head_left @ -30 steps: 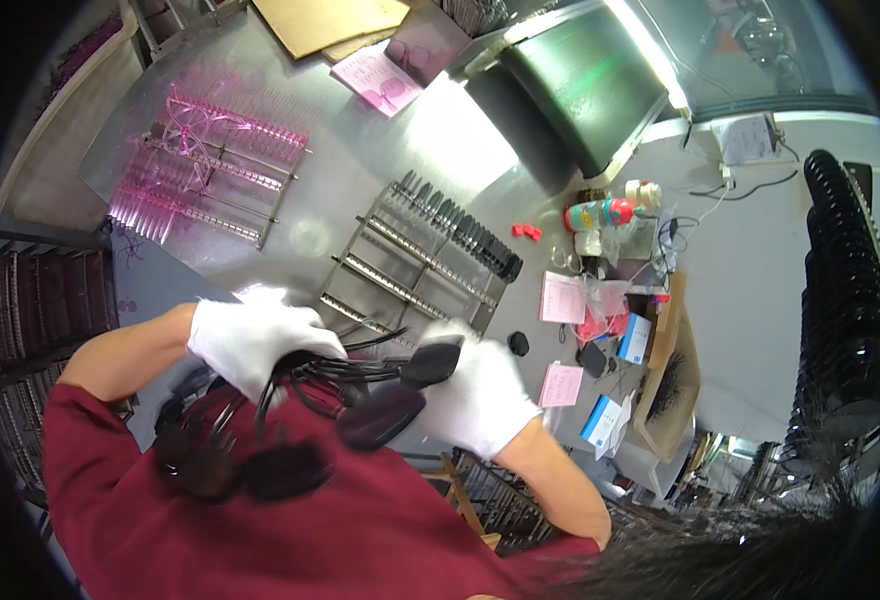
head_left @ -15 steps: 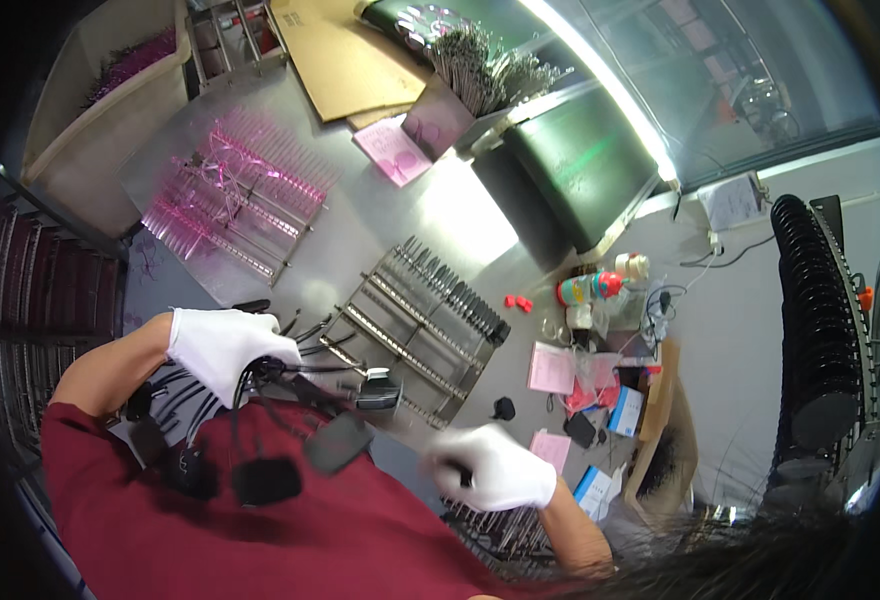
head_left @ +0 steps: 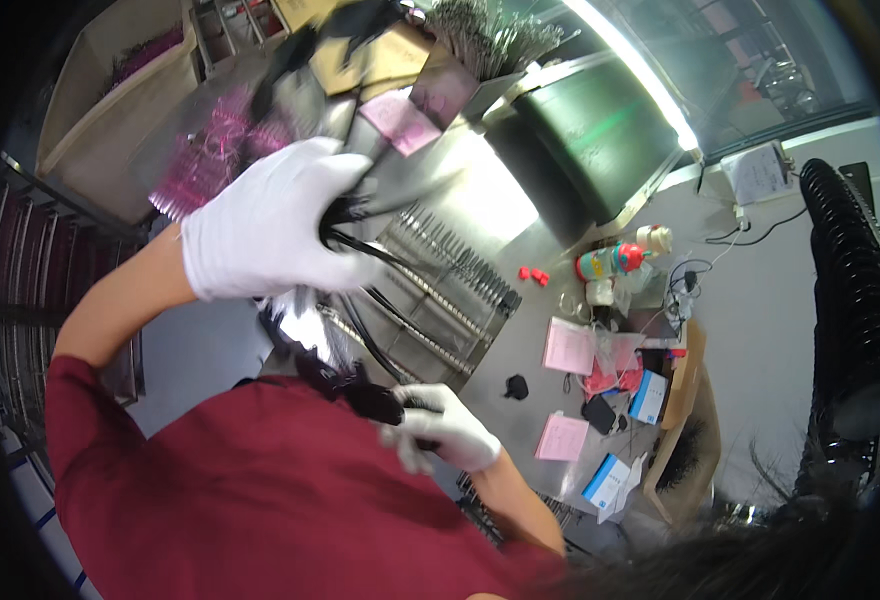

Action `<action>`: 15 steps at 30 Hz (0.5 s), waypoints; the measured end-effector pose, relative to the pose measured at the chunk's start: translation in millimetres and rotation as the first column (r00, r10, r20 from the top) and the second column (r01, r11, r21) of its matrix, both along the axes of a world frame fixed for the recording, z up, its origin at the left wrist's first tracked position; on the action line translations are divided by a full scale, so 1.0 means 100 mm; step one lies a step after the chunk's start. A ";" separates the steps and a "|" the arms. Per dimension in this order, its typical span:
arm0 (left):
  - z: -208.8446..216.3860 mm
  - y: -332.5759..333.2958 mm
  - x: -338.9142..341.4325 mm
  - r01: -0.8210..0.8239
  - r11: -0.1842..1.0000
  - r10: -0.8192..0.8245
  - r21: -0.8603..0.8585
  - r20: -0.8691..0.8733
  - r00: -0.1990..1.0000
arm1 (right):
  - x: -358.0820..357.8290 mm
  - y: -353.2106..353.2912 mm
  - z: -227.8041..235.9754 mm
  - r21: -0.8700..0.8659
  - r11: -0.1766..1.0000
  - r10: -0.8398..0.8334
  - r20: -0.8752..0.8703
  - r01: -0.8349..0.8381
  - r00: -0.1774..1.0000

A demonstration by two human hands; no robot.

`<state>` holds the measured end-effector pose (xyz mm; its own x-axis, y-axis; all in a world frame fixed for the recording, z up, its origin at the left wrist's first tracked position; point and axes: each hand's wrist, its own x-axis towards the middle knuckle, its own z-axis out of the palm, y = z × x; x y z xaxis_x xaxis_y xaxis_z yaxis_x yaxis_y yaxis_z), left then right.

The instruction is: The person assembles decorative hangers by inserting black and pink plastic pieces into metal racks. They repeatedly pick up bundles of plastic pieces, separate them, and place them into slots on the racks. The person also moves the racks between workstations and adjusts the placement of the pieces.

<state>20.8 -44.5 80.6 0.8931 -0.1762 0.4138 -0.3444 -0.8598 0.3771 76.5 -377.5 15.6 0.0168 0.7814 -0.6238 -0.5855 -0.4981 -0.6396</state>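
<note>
My left hand [head_left: 270, 225], in a white glove, is raised at the left and closed around a bunch of black strips [head_left: 390, 258]. Their dark flat ends [head_left: 285, 75] stick out beyond the fingers, smeared by motion; their exact kind is unclear. Lower and to the right, my gloved right hand [head_left: 445, 430] has its fingers curled on the lower ends of the black pieces [head_left: 370, 400], in front of my red shirt. Behind the bunch lies a metal rack [head_left: 440, 300] with a row of small black pieces along its far side, partly hidden.
Pink translucent pieces [head_left: 215, 150] lie at the back left, beside a beige bin [head_left: 100, 130]. Thin metal rods [head_left: 490, 40] and a dark green box [head_left: 600, 150] stand at the back. To the right are a bottle [head_left: 605, 262], pink notepads [head_left: 568, 345] and small blue boxes [head_left: 648, 396].
My left hand has moved up and away from my body, lifting the bunch of black strips. My right hand has shifted left and down onto the bunch's lower ends.
</note>
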 end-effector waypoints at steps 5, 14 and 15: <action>0.12 -0.59 0.27 0.326 0.885 -0.449 0.332 0.421 0.789 | -0.35 0.18 -0.25 0.166 0.971 -0.117 -0.297 0.172 0.948; -0.07 -0.47 0.34 0.160 0.951 -0.166 -0.264 -0.003 0.986 | -0.36 0.23 -0.15 0.177 0.901 -0.253 -0.527 0.397 0.811; -0.13 -0.54 0.36 0.346 0.936 -0.325 -0.067 0.220 0.920 | -0.37 0.25 -0.20 0.223 0.932 -0.175 -0.416 0.286 0.893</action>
<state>56.7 -98.8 67.6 0.6845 -0.3981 0.6107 -0.6838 -0.6409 0.3488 39.3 -352.6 -4.6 0.0213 0.9236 -0.3829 -0.8880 -0.1585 -0.4317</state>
